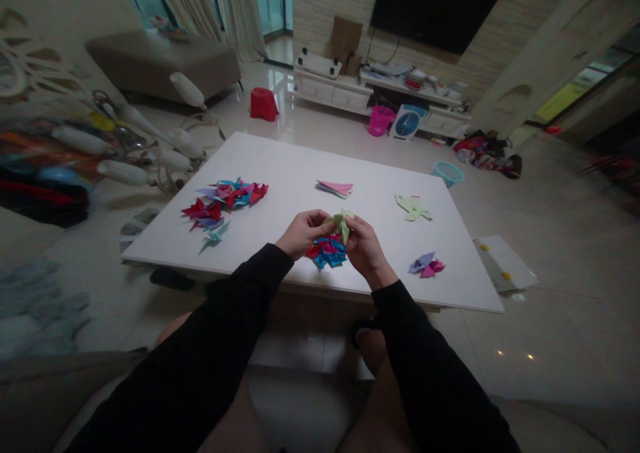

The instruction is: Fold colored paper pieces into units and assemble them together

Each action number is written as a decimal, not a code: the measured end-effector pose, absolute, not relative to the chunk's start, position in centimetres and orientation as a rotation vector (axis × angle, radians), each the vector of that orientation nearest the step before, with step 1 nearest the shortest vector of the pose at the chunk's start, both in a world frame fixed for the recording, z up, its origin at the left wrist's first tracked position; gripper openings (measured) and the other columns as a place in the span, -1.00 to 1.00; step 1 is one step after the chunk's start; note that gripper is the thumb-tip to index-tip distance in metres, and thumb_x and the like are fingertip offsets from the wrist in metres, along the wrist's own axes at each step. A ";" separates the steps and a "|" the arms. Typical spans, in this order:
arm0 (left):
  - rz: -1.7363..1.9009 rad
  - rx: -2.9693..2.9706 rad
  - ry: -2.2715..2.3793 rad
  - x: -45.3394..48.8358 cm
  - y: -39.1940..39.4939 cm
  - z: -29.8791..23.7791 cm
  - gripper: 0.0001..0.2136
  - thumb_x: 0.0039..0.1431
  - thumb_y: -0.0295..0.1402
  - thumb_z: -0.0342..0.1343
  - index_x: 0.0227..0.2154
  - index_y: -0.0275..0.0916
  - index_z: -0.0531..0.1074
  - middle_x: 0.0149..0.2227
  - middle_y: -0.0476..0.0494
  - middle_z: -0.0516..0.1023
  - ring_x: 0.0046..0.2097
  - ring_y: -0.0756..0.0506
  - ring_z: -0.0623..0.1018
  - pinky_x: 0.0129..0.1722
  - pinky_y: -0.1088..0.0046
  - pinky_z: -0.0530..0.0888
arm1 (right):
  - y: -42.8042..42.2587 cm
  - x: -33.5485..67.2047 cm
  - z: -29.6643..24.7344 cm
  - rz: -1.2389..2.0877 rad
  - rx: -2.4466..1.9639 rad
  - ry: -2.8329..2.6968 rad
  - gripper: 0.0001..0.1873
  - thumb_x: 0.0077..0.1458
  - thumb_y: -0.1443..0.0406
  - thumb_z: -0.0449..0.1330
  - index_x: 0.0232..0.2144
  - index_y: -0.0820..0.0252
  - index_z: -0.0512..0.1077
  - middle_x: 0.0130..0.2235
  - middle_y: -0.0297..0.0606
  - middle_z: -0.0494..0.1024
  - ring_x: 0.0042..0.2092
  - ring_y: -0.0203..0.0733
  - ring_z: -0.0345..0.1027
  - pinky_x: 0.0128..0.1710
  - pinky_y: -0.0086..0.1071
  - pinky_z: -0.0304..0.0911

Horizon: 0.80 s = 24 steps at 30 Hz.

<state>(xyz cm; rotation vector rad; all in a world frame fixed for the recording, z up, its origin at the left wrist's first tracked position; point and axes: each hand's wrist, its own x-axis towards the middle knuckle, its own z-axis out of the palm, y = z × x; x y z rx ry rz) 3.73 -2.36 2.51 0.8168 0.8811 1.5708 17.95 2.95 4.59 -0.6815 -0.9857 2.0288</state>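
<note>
Between my two hands is a light green folded-paper piece (342,223), held just over the near middle of the white table (280,166). My left hand (307,231) pinches its left side with thumb and fingers. On the other side, my right hand (367,246) grips it, the fingers closed. Beneath and partly behind the hands lies a small pile of shiny blue and red folded papers (327,251). The exact shape of the green piece is partly covered by my fingers.
A heap of colourful paper cranes (235,193) lies on the table's left, a teal crane (214,237) nearer me. Flat folded papers (336,188) sit farther back. To the right are pale green papers (414,207) and purple and pink folded pieces (426,265).
</note>
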 end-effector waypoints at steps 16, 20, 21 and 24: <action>1.680 0.699 1.099 4.0 -1.6 2.5 -0.56 -0.28 -0.11 0.54 -0.47 -0.31 0.52 -0.49 0.01 0.51 -0.46 0.08 0.41 -0.44 0.53 0.31 | 4.2 18.6 3.9 1.365 -0.898 -1.216 -0.70 -0.06 0.12 0.37 -0.39 0.11 0.37 -0.40 -0.43 0.41 -0.42 -0.35 0.24 -0.42 -0.43 0.20; 1.669 0.793 1.178 4.0 -1.7 2.5 -0.59 -0.23 -0.10 0.52 -0.46 -0.31 0.54 -0.46 -0.03 0.55 -0.42 0.04 0.45 -0.37 0.50 0.36 | 3.4 18.7 4.4 1.141 -0.875 -1.520 -0.72 -0.01 0.13 0.39 -0.31 0.14 0.47 -0.36 -0.37 0.46 -0.36 -0.28 0.30 -0.38 -0.38 0.23; 1.667 0.812 1.188 4.1 -1.7 2.5 -0.59 -0.23 -0.10 0.52 -0.45 -0.31 0.55 -0.46 -0.03 0.55 -0.41 0.03 0.46 -0.35 0.49 0.37 | 3.3 18.7 4.5 1.114 -0.880 -1.549 -0.71 -0.01 0.13 0.39 -0.29 0.15 0.49 -0.35 -0.36 0.46 -0.36 -0.28 0.30 -0.38 -0.37 0.22; 1.656 0.860 1.207 4.2 -1.7 2.6 -0.60 -0.23 -0.11 0.52 -0.46 -0.31 0.55 -0.46 -0.05 0.57 -0.40 0.02 0.47 -0.33 0.47 0.38 | 3.3 18.6 4.4 1.053 -0.889 -1.598 -0.75 0.01 0.14 0.38 -0.31 0.15 0.52 -0.34 -0.34 0.48 -0.35 -0.26 0.31 -0.38 -0.36 0.21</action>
